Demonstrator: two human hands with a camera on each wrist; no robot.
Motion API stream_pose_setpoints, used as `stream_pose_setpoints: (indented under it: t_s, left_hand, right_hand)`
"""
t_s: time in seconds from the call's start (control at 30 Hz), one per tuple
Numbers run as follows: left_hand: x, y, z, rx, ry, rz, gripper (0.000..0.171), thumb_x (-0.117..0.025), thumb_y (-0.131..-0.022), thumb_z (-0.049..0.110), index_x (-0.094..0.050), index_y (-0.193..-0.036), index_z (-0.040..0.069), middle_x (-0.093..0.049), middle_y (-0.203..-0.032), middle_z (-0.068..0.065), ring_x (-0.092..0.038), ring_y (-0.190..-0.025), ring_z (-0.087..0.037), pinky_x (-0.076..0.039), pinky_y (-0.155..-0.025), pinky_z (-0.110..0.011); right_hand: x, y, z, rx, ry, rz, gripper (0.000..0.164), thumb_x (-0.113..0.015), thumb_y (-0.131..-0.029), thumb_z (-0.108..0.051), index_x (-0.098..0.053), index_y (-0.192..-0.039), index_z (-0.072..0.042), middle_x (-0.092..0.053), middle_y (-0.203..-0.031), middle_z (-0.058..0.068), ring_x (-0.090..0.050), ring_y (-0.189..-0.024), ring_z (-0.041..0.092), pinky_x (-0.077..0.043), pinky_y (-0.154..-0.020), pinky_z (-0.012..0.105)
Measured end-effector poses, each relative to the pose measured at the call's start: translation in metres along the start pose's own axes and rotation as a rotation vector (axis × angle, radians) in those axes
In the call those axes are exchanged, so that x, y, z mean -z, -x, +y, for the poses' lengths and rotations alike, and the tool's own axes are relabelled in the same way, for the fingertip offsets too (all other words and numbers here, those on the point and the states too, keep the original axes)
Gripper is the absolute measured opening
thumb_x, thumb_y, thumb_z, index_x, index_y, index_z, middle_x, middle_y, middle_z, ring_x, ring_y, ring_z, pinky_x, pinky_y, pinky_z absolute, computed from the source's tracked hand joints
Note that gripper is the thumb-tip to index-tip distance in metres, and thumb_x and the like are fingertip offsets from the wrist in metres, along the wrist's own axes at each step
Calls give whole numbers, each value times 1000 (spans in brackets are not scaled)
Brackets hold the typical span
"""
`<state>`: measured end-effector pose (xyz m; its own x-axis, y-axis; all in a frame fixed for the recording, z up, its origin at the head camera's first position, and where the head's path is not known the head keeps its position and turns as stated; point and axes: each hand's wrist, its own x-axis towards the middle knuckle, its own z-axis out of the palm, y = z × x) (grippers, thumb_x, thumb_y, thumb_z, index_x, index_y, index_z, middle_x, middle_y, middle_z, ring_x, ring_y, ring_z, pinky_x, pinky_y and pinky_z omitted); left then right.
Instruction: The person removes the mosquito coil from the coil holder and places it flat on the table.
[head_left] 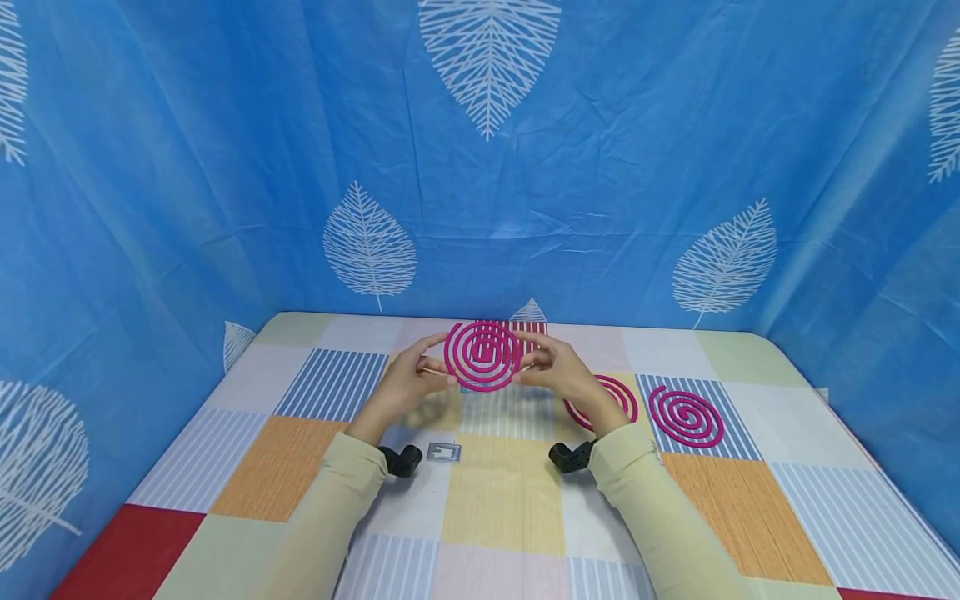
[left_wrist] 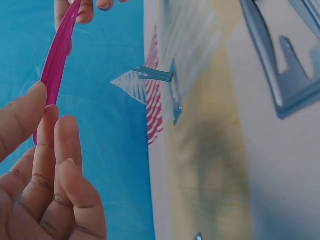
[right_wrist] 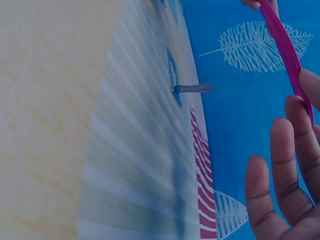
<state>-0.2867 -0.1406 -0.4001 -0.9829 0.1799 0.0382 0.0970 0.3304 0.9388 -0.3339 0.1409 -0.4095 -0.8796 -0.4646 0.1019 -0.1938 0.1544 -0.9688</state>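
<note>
A magenta mosquito coil [head_left: 483, 357] is held up between my two hands, its flat spiral facing the head camera. My left hand [head_left: 405, 382] pinches its left rim between thumb and fingers. On the opposite rim, my right hand [head_left: 561, 372] pinches it the same way. Both wrist views show the coil [left_wrist: 57, 65] nearly edge-on, a thin, slightly bowed strip. Below and behind it, a small metal stand with a raised prong [right_wrist: 192, 89] sits on the table, mostly hidden by the coil in the head view. Another flat metal stand [head_left: 444, 452] lies nearer, between the wrists.
Two more magenta coils lie to the right: one [head_left: 686, 418] fully visible, the other [head_left: 627, 392] partly behind my right wrist. A patchwork-patterned cloth [head_left: 502, 508] covers the table. Blue leaf-print curtains [head_left: 585, 192] enclose the back and sides.
</note>
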Motion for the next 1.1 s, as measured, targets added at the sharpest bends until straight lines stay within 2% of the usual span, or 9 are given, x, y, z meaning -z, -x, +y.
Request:
stream_pose_setpoints:
  t_s: [0.1,0.3,0.57,0.93,1.1]
  left_hand:
    - [0,1,4,-12,-8,7,74,-76,-100,0,-42,-165,6,-74,-114,-25,-73,-98,-29,-59,-91,-44]
    - [1,3,11,-28,-17,12,72,-76,-100,0,-44,-165,6,-76,-108,-18,-73,-97,-27,-59,-87,-37]
    - [0,6,16,-44,-8,13,72,-76,-100,0,-45,-164,7,-76,-107,-17,-73,-94,-24,-60,-86,-38]
    - [-5,11,24,-113,-5,-4,73,-77,-99,0,-44,-164,6,-77,-109,-18,-74,-99,-31,-60,-87,-38]
    - [-8,12,27,-128,1,-23,74,-76,-99,-2,-43,-165,8,-77,-109,-18,-73,-97,-29,-60,-85,-37]
  right_hand:
    - [2,0,-2,25,21,1,76,-77,-92,12,-43,-159,10,-75,-94,3,-68,-82,8,-58,-80,24]
    - [5,5,-9,45,73,9,75,-78,-94,9,-43,-160,7,-75,-98,10,-67,-87,11,-56,-82,23]
    - [9,10,-11,89,78,13,73,-77,-94,9,-44,-160,7,-76,-102,17,-68,-93,12,-57,-88,23]
    - [18,21,-14,121,92,14,73,-76,-95,7,-44,-161,4,-75,-100,14,-68,-91,13,-57,-84,25]
    - [21,26,-17,133,88,18,73,-76,-95,9,-44,-160,6,-74,-99,15,-69,-89,13,-57,-82,25]
